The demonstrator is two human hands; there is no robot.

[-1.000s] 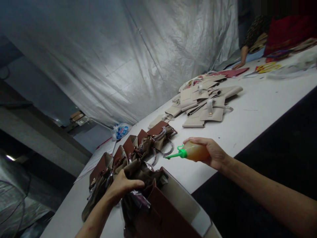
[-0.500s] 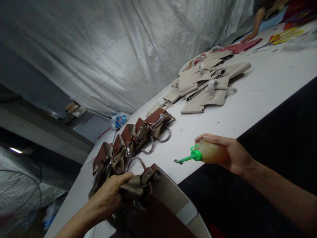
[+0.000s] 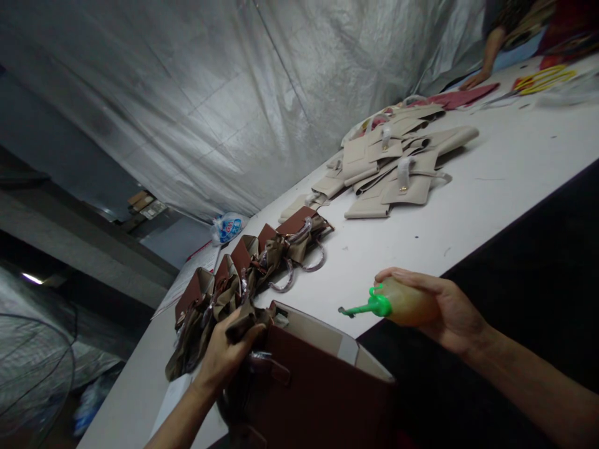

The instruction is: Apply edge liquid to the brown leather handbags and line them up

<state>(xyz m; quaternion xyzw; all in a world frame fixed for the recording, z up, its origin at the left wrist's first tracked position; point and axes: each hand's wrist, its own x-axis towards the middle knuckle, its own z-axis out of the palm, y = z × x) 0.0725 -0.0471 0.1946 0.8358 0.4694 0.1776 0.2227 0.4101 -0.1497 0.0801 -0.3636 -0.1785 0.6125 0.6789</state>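
My left hand [image 3: 229, 352] is closed on the gathered olive-brown lining of a dark brown handbag [image 3: 322, 380]. The bag is tilted at the table's front edge, its pale inside facing up and a light strip across its rim. In my right hand [image 3: 456, 312] is a squeeze bottle [image 3: 412, 302] of amber liquid with a green cap and long green nozzle. That nozzle points left, above the bag and apart from it. Beyond my left hand stands a row of similar brown bags [image 3: 241, 255] with plastic-wrapped handles.
Flat beige bag pieces [image 3: 397, 165] lie piled on the white table [image 3: 505, 181]. Yellow-handled scissors [image 3: 545, 80] and a co-worker's hand [image 3: 475, 80] on red material are at the far right. A plastic bag [image 3: 227, 227] sits by the silvery sheeting [image 3: 196, 100].
The brown handbag has turned, so its outer face and open rim show more. My left hand has shifted slightly right with it. The bottle sits a little lower and further right.
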